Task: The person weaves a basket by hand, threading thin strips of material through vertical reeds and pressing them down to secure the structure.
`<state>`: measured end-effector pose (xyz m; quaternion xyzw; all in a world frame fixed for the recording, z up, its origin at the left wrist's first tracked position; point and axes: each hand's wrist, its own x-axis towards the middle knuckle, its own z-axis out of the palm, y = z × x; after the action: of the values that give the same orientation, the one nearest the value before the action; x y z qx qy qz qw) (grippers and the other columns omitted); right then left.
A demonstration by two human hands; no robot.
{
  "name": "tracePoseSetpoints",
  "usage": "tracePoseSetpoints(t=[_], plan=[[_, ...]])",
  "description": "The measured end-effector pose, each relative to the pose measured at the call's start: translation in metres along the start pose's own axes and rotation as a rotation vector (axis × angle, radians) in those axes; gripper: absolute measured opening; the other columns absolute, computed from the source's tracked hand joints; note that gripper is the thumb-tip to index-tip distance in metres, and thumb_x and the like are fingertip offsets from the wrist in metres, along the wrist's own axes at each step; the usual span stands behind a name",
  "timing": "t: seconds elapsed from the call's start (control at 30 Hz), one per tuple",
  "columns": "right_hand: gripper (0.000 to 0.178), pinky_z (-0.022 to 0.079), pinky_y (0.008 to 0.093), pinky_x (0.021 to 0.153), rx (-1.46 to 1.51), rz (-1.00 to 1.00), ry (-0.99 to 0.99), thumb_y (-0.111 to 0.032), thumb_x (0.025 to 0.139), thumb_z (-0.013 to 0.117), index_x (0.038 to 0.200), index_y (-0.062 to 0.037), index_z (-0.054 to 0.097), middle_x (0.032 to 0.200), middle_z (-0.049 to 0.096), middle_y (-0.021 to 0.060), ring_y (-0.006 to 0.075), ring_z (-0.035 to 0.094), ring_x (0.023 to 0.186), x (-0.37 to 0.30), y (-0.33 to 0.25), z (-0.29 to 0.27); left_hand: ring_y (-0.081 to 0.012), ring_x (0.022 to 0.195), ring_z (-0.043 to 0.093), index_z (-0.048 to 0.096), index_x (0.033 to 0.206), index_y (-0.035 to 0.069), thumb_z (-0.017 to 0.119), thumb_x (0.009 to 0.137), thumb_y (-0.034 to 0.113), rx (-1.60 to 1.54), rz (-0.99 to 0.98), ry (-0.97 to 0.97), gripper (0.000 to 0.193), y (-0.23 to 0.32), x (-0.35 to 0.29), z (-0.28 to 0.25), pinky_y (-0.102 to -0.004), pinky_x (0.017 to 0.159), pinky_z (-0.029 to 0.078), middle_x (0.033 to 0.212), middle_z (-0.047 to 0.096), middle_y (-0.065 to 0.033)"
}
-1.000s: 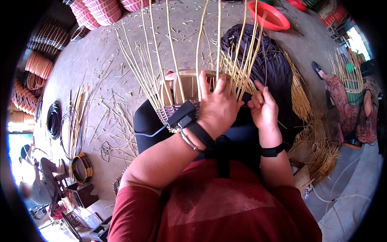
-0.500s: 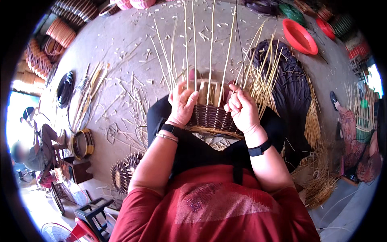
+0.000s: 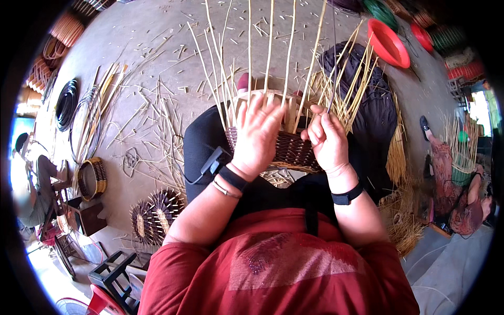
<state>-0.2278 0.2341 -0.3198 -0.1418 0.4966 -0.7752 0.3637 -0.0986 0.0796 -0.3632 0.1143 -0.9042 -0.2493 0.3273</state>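
A partly woven basket [image 3: 295,152] sits between my knees, its wall of dark brown strands with a pale band along the lower edge. Tall pale stakes [image 3: 269,50] rise from it and fan out away from me. My left hand [image 3: 259,135] lies over the near left of the wall, fingers stretched out and holding nothing, hiding part of the weave. At the basket's right side, my right hand [image 3: 329,137] has its fingers curled and pinched on a thin dark strand [image 3: 334,58] that runs up past the stakes.
Dark cloth [image 3: 370,100] lies to the right by loose pale sticks, with a red basin [image 3: 388,44] beyond. Coiled dark strands [image 3: 66,105], a round frame [image 3: 92,178] and spiky woven bases [image 3: 157,215] lie left. People sit at both sides; scraps litter the floor.
My left hand has moved right across the wall and its fingers have straightened. My right hand has shifted slightly right, still pinching the dark strand. The view has shifted somewhat.
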Motion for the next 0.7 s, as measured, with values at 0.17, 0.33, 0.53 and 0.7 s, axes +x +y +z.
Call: tracePoseSetpoints(t=[0.17, 0.33, 0.53, 0.7], plan=[[0.032, 0.054, 0.0383, 0.101, -0.312, -0.068, 0.090, -0.021, 0.109, 0.052, 0.133, -0.0015, 0.061, 0.122, 0.069, 0.0139, 0.0225, 0.065, 0.117, 0.031, -0.045, 0.036, -0.0485, 0.144, 0.037, 0.061, 0.140, 0.007, 0.067, 0.093, 0.048, 0.056, -0.128, -0.103, 0.062, 0.038, -0.011, -0.005, -0.0627, 0.124, 0.017, 0.134, 0.062, -0.0205], [0.070, 0.049, 0.0358, 0.111, -1.374, -0.292, 0.119, 0.006, 0.097, 0.057, 0.160, -0.0096, 0.032, 0.162, 0.034, 0.0223, 0.0325, 0.053, 0.137, 0.096, -0.010, 0.050, -0.0511, 0.135, 0.043, 0.054, 0.147, 0.009, 0.067, 0.092, 0.052, 0.198, -0.104, -0.132, 0.071, 0.046, -0.005, 0.002, -0.0632, 0.121, 0.021, 0.130, 0.062, -0.0205], [0.062, 0.057, 0.0318, 0.078, -0.244, -0.169, 0.252, -0.014, 0.108, 0.051, 0.163, -0.0059, 0.022, 0.123, 0.067, 0.0164, 0.0187, 0.068, 0.095, 0.016, -0.035, 0.018, -0.0512, 0.140, 0.040, 0.063, 0.141, 0.015, 0.074, 0.088, 0.045, 0.230, -0.108, -0.046, 0.061, 0.037, -0.010, 0.004, -0.0643, 0.120, 0.022, 0.145, 0.053, -0.0201], [0.034, 0.056, 0.0366, 0.093, 0.003, 0.066, 0.340, -0.020, 0.109, 0.053, 0.139, -0.0042, 0.057, 0.109, 0.068, 0.0071, 0.0174, 0.066, 0.098, -0.035, -0.006, -0.065, -0.0356, 0.154, 0.029, 0.049, 0.154, 0.027, 0.064, 0.086, 0.020, 0.387, 0.151, -0.155, 0.070, 0.057, -0.004, 0.029, -0.0691, 0.122, 0.008, 0.162, 0.041, -0.0099]])
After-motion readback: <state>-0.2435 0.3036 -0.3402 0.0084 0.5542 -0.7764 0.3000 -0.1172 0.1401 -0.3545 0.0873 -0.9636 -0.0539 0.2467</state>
